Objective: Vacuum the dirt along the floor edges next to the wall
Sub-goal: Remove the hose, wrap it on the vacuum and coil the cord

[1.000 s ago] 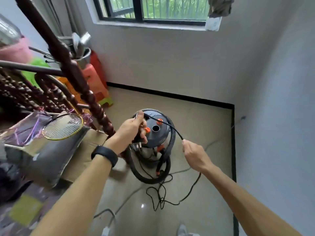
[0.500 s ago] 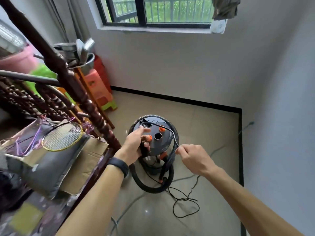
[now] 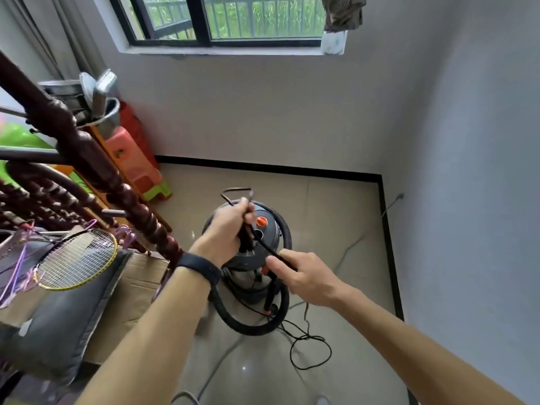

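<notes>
Mid-floor, not far from the right corner, stands the vacuum (image 3: 270, 236), w/ its hose (image 3: 248, 325) coiled round the body. Your left hand (image 3: 230, 232) is curled round a bunch of cord (image 3: 264, 244) just over the lid. Your right hand (image 3: 304, 280) pinches the same cord between thumb and fingers, close beside the left one. More of it lies in loose loops on the floor (image 3: 336, 214), at the near side. No nozzle is at the skirting (image 3: 292, 171) yet, so I judge this is only prep, i.e. freeing the cord.

Risks: if you pull fast, the loops can knot or catch under the hose, and a hard tug may tip the vacuum. Also the post (image 3: 125, 194) and racket (image 3: 79, 258) are close at left, so a wide elbow could knock them.
</notes>
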